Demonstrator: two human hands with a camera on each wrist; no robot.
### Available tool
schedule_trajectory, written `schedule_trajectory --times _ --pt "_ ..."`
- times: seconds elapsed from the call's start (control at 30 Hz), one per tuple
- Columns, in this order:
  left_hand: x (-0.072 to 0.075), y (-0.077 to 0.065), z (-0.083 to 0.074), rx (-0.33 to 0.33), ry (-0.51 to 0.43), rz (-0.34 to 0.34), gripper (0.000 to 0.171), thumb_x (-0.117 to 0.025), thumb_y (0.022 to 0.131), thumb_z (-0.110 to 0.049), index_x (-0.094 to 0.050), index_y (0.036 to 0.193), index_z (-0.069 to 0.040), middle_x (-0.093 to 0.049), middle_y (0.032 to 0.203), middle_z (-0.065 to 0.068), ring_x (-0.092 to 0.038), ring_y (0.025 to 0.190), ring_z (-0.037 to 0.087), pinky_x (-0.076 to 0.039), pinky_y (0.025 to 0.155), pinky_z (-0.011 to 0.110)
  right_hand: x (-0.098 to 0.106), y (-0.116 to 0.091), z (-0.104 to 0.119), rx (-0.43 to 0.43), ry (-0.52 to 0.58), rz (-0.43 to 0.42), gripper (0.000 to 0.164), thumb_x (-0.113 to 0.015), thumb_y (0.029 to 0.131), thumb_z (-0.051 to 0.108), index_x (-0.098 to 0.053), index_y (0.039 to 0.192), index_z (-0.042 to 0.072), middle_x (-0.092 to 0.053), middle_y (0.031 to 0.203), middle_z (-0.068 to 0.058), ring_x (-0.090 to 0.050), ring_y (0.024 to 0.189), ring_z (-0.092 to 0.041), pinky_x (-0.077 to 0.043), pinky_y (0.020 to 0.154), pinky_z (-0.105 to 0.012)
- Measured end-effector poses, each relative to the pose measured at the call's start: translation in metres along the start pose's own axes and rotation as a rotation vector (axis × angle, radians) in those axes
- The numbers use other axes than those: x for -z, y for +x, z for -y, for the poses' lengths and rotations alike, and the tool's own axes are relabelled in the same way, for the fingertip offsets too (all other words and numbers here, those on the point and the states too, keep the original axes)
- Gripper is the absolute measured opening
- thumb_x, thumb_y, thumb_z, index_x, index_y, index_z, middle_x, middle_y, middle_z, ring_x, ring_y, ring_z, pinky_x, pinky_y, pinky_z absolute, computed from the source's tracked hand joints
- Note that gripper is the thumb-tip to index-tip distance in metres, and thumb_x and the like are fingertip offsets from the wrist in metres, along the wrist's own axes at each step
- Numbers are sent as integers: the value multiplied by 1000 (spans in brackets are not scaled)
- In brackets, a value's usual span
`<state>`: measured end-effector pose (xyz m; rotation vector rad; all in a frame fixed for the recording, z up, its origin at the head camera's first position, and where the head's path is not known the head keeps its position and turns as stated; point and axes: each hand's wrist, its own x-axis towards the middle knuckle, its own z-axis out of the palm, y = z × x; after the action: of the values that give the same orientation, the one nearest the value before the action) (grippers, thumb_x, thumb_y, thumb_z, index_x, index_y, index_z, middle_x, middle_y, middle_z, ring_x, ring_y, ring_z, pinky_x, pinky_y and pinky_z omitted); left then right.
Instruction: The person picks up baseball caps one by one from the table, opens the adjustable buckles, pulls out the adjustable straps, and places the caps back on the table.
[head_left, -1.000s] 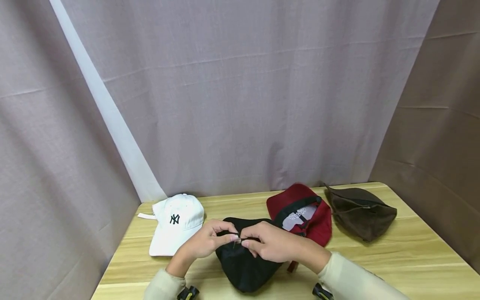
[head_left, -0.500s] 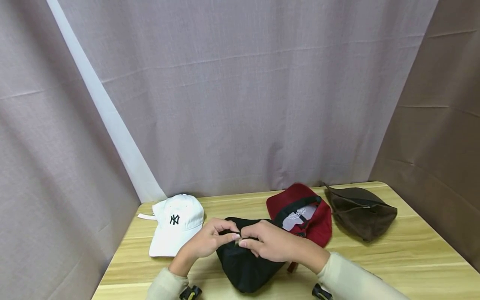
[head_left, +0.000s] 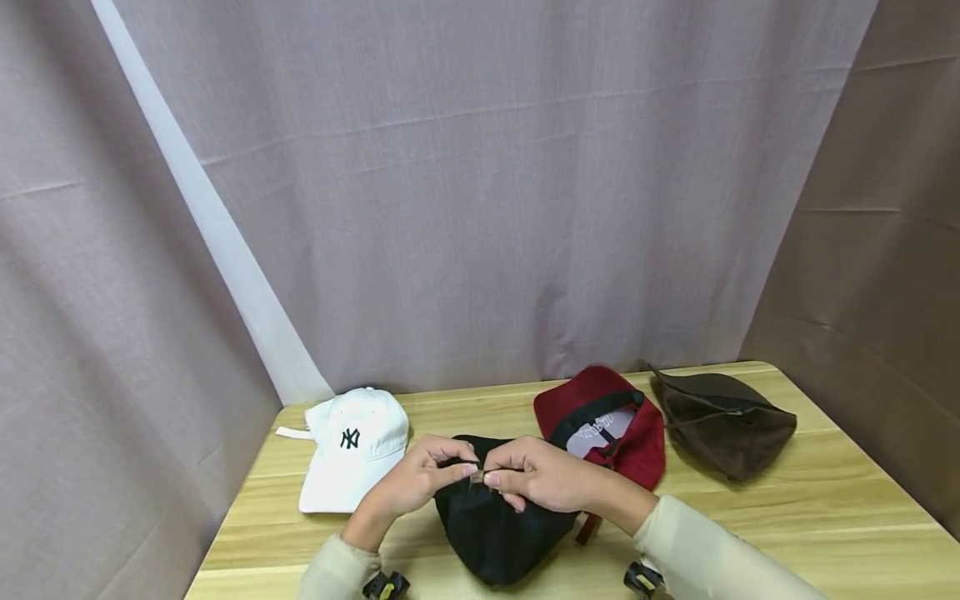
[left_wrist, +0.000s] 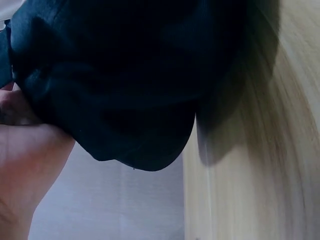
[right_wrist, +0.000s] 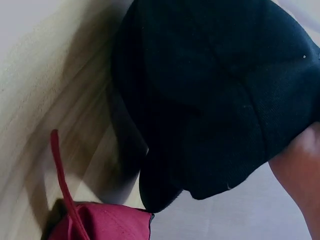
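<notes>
In the head view a black cap (head_left: 498,542) is held near the front of the table, its crown turned toward me. My left hand (head_left: 420,479) pinches one side of the strap at the cap's back opening between thumb and fingers. From the other side my right hand (head_left: 543,475) pinches the strap, its thumb close to the left thumb. A small metallic-looking buckle (head_left: 477,477) shows between the fingertips. Both wrist views are filled largely by the black fabric of the cap (left_wrist: 125,85), which hides most of the fingers.
A white cap (head_left: 360,442) with a dark emblem sits on the wooden table (head_left: 750,533) at left. Just behind my right hand lies a red cap (head_left: 592,396), opening upward, its red strap (right_wrist: 61,175) sticking out. A dark brown hat (head_left: 731,442) lies farther right. Grey curtains (head_left: 450,208) hang behind.
The right thumb has shifted a little up and to the right, slightly away from the left thumb. Both hands stay at the strap, and the other caps have not moved.
</notes>
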<state>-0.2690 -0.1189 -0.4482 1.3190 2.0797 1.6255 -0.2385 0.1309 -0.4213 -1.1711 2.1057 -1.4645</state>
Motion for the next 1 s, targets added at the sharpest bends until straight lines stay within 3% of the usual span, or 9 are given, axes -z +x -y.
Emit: schedule_trajectory --times 0.2,0.57,1.0 --pt "1 -1 1 -8 -4 3 14 -61 104 -1 -70 93 2 -62 87 25 -60 87 0 -52 85 24 -2 1 1 -14 -58 -6 28 -59 109 19 -66 88 2 -55 61 -19 -51 61 2 -43 66 -16" --pt "-3 1 -5 -14 -2 17 13 -62 104 -4 -71 96 1 -63 89 23 -59 89 0 -52 87 24 -13 -4 12 -65 -254 -117 35 -64 108 38 -60 79 17 -59 58 5 -52 58 4 -43 58 -16" --pt "-11 7 -2 10 20 2 12 -62 100 0 -72 94 4 -66 90 27 -60 88 0 -52 85 21 -15 -9 10 -95 -156 -149 41 -66 106 33 -59 73 9 -60 53 -13 -55 58 0 -42 61 -17"
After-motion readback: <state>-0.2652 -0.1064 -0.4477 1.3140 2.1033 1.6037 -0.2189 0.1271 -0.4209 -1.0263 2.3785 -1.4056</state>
